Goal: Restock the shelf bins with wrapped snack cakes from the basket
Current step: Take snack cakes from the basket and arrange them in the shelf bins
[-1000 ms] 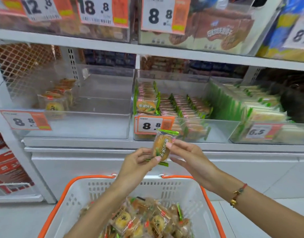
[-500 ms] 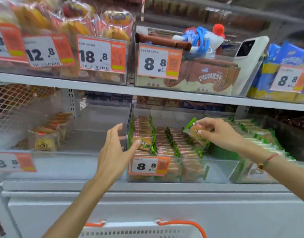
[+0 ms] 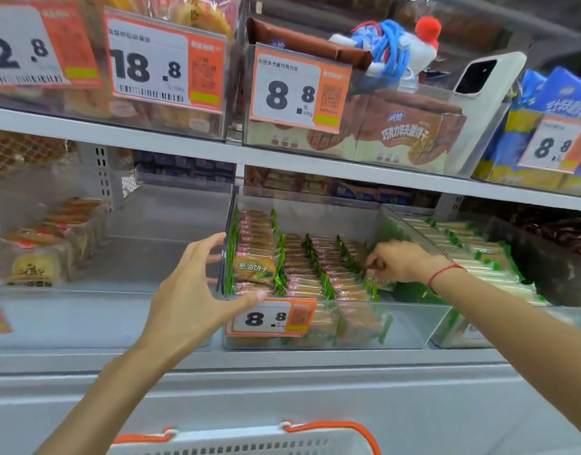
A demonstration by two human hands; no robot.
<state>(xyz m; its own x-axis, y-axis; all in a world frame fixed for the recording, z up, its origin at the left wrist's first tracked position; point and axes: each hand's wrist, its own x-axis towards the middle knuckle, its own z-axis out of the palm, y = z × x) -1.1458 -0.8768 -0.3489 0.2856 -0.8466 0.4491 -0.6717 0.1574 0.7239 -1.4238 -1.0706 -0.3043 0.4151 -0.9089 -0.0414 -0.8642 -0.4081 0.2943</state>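
Note:
A clear shelf bin (image 3: 404,323) with an 8.8 price tag holds rows of green-edged wrapped snack cakes (image 3: 302,267). My left hand (image 3: 197,290) holds the bin's front left corner, thumb on the front rim and fingers on the side wall. Inside the bin, at the near end of the rightmost row, my right hand (image 3: 400,261) pinches one wrapped cake (image 3: 381,281) low among the others. Only the orange-and-white rim of the basket (image 3: 243,443) shows at the bottom edge; its contents are out of view.
A wide clear bin on the left (image 3: 135,310) holds a short row of yellow cakes (image 3: 36,264). To the right is a bin of green-and-white packs (image 3: 479,257). On the upper shelf are price-tagged bins, a brown biscuit box (image 3: 410,133) and a white phone (image 3: 486,73).
My right hand has carried the cake from above the bin down into the rightmost row. My left hand has taken hold of the bin's front corner. The view has moved closer to the shelf.

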